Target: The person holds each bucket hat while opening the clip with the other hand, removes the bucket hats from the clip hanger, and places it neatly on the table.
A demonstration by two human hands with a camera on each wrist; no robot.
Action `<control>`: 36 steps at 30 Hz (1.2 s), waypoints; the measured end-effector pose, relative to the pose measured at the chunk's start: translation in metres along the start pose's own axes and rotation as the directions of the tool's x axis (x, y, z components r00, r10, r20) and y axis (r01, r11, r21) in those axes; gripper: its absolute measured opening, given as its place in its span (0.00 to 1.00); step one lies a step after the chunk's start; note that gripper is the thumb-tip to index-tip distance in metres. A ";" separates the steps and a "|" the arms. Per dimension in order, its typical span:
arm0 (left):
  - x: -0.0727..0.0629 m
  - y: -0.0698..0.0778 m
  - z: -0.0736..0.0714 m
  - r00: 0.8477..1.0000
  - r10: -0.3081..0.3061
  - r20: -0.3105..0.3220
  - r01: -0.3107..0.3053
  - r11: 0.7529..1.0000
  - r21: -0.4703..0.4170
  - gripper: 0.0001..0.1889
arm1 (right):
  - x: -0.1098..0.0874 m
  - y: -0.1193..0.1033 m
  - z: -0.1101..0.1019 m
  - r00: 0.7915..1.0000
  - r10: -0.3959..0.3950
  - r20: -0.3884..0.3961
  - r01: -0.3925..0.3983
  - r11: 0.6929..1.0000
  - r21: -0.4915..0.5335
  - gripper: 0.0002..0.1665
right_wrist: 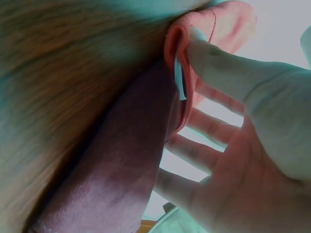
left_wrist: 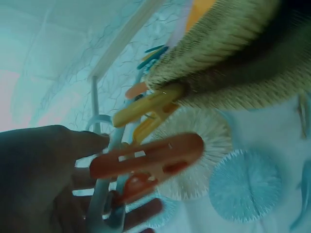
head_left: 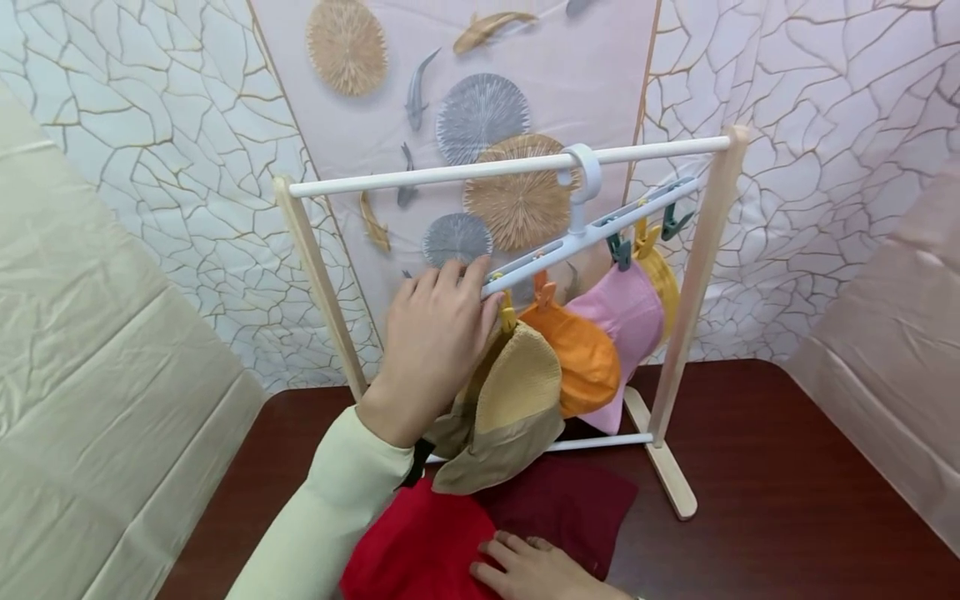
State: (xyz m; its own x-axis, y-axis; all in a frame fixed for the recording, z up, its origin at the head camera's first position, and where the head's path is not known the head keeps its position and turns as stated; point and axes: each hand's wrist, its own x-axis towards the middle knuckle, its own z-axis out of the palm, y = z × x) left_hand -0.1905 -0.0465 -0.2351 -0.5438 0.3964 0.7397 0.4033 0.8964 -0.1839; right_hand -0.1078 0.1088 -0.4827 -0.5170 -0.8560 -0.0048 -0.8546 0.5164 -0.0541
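Note:
My left hand (head_left: 435, 342) grips the near end of a light-blue clip hanger (head_left: 536, 258). Its thumb and fingers lie around the bar in the left wrist view, beside an orange clip (left_wrist: 148, 160) that holds nothing. A yellow clip (head_left: 507, 315) pinches a tan bucket hat (head_left: 517, 375) just beyond the hand. Farther along hang an orange hat (head_left: 573, 358), a pink hat (head_left: 622, 312) and a yellow hat (head_left: 663, 279). Low on the table, my right hand (head_left: 543, 571) holds the edge of a red hat (head_left: 427, 542), thumb at the fold near a white label (right_wrist: 179, 77).
A wooden rack with a white top rod (head_left: 465, 172) carries the hanger by its hook (head_left: 587, 171). Beneath the tan hat, a maroon hat (head_left: 570, 500) lies on the dark table (head_left: 787, 475). The rack's right foot (head_left: 667, 467) stands beside it. A green clip (head_left: 675, 221) hangs at the far end.

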 end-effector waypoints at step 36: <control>-0.009 -0.040 -0.025 0.982 -0.070 0.178 0.110 0.967 -0.230 0.15 | -0.039 0.164 -0.263 0.626 0.287 -0.725 -0.380 0.924 0.038 0.26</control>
State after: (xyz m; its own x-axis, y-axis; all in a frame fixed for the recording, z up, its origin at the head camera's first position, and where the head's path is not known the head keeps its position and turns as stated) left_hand -0.1830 -0.0906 -0.2182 -0.6929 0.3619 0.6237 0.4991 0.8650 0.0526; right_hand -0.2409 0.2331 -0.2291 -0.6041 -0.3699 0.7059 -0.5912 0.8019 -0.0857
